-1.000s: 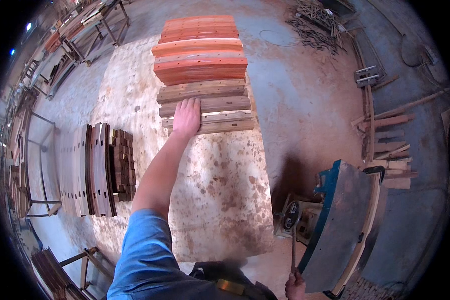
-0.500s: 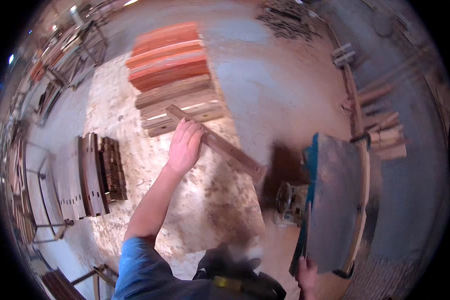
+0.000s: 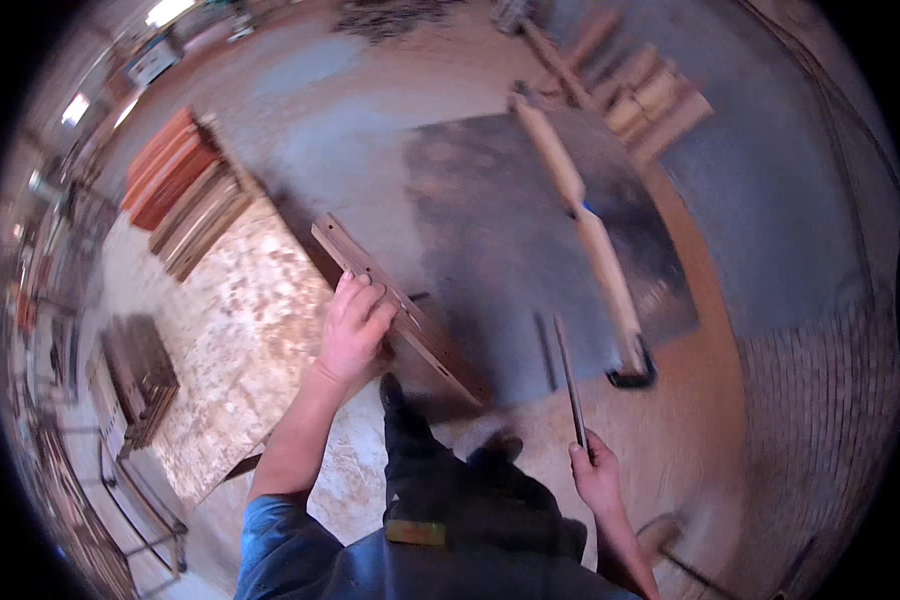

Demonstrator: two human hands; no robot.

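Observation:
My left hand is closed around a brown wooden bar with small slots and holes along it. The bar slants from upper left to lower right, above the near left side of a dark grey worktop. In my right hand, lower right, a long thin file-like metal tool points away from me; its exact kind is unclear. A pale wooden strip lies across the worktop, with a black clamp-like piece at its near end.
To the left, a blotchy plywood table carries orange-red wooden bars, brown bars and a darker stack. Wood pieces lie beyond the worktop at upper right. Metal racks line the far left.
The view has swung right, bringing the dark worktop to the middle. The wooden bar has moved from over the plywood table to the worktop's side. The tool in my right hand now shows.

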